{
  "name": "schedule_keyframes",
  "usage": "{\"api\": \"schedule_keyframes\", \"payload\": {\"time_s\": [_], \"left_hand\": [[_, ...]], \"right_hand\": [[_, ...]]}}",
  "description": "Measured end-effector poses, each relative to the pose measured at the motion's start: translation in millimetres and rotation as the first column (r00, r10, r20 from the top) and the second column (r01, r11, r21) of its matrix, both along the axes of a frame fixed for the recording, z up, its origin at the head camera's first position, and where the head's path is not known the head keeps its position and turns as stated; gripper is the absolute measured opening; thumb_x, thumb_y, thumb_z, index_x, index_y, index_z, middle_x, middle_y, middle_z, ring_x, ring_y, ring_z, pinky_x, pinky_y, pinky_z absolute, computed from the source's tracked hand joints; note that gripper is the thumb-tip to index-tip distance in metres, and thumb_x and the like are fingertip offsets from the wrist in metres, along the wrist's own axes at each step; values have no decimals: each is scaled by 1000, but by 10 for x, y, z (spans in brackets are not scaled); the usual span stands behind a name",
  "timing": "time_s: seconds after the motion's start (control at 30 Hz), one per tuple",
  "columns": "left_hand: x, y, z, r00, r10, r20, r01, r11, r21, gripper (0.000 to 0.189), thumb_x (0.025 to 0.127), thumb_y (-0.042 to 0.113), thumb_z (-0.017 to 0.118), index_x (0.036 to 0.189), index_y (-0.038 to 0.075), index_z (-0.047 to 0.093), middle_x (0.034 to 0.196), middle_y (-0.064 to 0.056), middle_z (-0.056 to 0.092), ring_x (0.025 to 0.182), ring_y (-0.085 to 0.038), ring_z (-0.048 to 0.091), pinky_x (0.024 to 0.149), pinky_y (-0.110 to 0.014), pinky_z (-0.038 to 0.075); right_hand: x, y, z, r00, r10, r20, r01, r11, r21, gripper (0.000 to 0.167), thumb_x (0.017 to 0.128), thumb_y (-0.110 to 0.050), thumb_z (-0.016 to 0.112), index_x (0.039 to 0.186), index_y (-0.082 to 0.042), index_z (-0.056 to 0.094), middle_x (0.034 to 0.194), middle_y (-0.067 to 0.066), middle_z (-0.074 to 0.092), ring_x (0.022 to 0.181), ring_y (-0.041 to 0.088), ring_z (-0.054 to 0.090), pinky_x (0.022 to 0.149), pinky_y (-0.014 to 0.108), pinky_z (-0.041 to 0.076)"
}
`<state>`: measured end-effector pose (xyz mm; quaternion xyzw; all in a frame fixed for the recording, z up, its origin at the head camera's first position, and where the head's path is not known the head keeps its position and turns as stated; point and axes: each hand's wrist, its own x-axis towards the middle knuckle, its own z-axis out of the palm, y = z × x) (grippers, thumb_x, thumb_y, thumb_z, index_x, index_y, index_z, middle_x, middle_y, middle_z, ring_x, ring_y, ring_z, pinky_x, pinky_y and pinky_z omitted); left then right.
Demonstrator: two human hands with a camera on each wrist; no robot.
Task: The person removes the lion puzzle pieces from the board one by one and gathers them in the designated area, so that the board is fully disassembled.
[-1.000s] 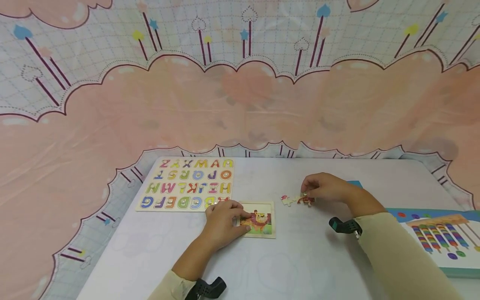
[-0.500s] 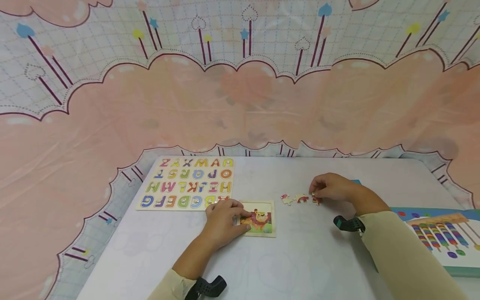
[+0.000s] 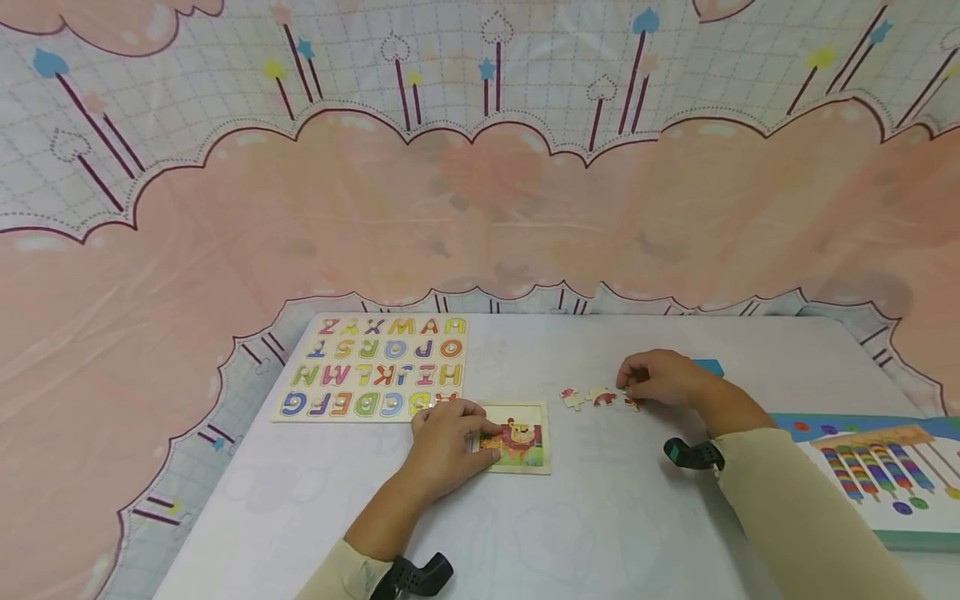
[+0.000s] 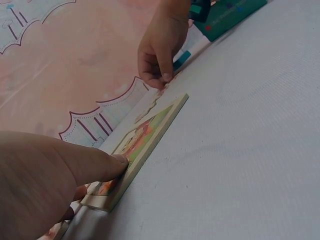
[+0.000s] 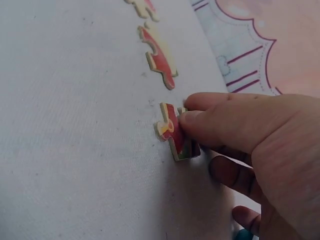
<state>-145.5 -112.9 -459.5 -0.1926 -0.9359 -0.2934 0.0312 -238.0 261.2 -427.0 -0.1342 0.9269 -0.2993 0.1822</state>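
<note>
A small wooden puzzle board (image 3: 517, 450) with a bear picture lies flat on the white table, and my left hand (image 3: 448, 446) rests on its left part. The left thumb (image 4: 102, 165) lies straight across the picture; the other fingers are partly hidden near the edge. To the right, my right hand (image 3: 663, 377) pinches a red and yellow puzzle piece (image 5: 172, 132) at the tabletop. Beside it lie a red-and-cream puzzle piece (image 5: 160, 57) and a pale puzzle piece (image 3: 573, 399) with a pink patch, in a loose row.
A wooden alphabet board (image 3: 375, 367) lies at the back left, close to the left hand. A box (image 3: 862, 517) with an abacus picture stands at the right, near the right sleeve. A blue object (image 3: 708, 367) sits partly hidden behind the right wrist. Patterned cloth (image 3: 487, 233) hangs behind.
The right hand has shifted slightly right with its puzzle piece, parting it from the red-and-cream piece; it has barely moved over the last half second. The left hand stays on the puzzle board.
</note>
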Motion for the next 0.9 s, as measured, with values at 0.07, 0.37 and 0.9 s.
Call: {"api": "schedule_keyframes", "payload": {"time_s": [0.07, 0.37, 0.9], "left_hand": [[7, -7, -2, 1000, 0, 1, 0, 1000, -2, 27, 86, 25, 90, 112, 22, 85, 120, 1, 65, 122, -26, 58, 106, -63, 26], [8, -30, -26, 1000, -15, 15, 15, 1000, -16, 29, 87, 23, 88, 115, 23, 85, 121, 2, 65, 123, -25, 57, 108, -65, 26], [-32, -109, 100, 999, -43, 16, 43, 999, -31, 30, 84, 25, 92, 113, 22, 81, 128, 1, 69, 129, -26, 58, 102, -59, 33]], "right_hand": [[4, -6, -5, 1000, -6, -2, 6, 1000, 1, 6, 99, -7, 74, 103, -12, 75, 90, 2, 64, 88, 21, 58, 78, 36, 50], [8, -25, 20, 1000, -3, -22, 4, 1000, 18, 6, 100, -8, 70, 103, -11, 75, 92, 1, 68, 88, 22, 60, 79, 37, 52], [7, -435, 118, 998, -24, -57, 19, 997, -80, 11, 102, -17, 70, 110, -12, 75, 101, 2, 69, 88, 22, 61, 76, 35, 52]]}}
